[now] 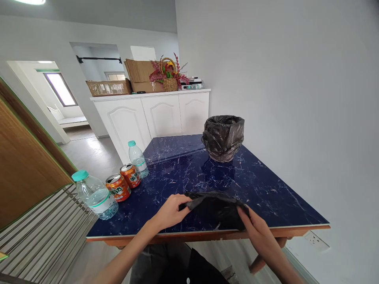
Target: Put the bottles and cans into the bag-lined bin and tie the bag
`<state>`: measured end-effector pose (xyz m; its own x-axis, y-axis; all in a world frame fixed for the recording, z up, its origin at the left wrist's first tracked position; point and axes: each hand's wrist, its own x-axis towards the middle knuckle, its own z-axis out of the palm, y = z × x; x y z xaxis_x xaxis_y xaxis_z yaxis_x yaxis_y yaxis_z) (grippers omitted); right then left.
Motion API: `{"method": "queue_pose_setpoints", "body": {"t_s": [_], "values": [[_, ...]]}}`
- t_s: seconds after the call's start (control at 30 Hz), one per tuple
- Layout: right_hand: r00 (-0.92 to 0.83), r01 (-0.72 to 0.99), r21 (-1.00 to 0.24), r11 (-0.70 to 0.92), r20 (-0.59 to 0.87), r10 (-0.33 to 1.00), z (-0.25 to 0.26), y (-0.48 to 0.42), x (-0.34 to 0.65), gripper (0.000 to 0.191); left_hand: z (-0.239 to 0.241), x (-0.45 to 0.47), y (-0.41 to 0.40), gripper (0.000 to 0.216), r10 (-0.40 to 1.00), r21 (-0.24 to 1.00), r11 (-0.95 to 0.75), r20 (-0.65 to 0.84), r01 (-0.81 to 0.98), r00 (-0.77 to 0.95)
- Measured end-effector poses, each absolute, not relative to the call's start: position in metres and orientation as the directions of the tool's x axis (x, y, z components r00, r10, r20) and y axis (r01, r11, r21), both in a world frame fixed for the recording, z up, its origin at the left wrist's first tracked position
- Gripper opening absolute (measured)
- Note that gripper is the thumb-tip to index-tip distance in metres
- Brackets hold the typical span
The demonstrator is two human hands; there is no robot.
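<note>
Both hands grip a black plastic bag (217, 211) over the near edge of the counter (174, 179): the left hand (173, 213) has its fingers closed on the bag's 9 o'clock side, the right hand (257, 228) has its fingers closed on the 3 o'clock side. From the bag, a container covered in black plastic (223, 140) stands at 12 o'clock. Two orange cans stand near 10 o'clock, between the nearer bottle (99, 199) at 9 and the farther bottle (138, 159) at 10.
</note>
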<state>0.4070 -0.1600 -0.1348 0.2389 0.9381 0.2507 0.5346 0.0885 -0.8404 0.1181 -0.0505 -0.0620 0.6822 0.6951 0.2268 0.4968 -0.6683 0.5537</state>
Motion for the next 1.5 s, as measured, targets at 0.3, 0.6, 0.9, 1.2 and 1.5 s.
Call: {"method": "queue_pose_setpoints", "body": {"t_s": [0.3,0.6,0.9,1.2,1.5], "values": [[-0.028,0.843,-0.345,0.413,0.737,0.675,-0.105,-0.148,0.365,0.056,-0.069,0.155,-0.057,0.059,0.676,0.328,-0.723,0.521,0.609,0.521],[-0.480,0.751,-0.146,0.644,0.550,0.684,-0.136,-0.096,0.376,0.064,-0.068,0.180,-0.059,0.049,0.418,-0.046,-0.883,0.375,0.467,0.827],[-0.458,0.819,-0.174,0.547,0.375,0.806,-0.144,-0.091,0.388,0.057,-0.113,0.155,-0.047,0.065,0.572,-0.004,-0.810,0.213,0.586,0.792],[-0.361,0.840,-0.240,0.487,0.422,0.832,-0.147,-0.090,0.406,0.052,-0.120,0.150,-0.048,0.060,0.583,0.118,-0.810,0.268,0.574,0.767],[-0.070,0.790,-0.584,0.187,0.217,0.974,-0.131,-0.089,0.459,0.035,-0.107,0.097,-0.047,0.053,0.747,0.315,-0.664,0.305,0.678,0.591]]}}
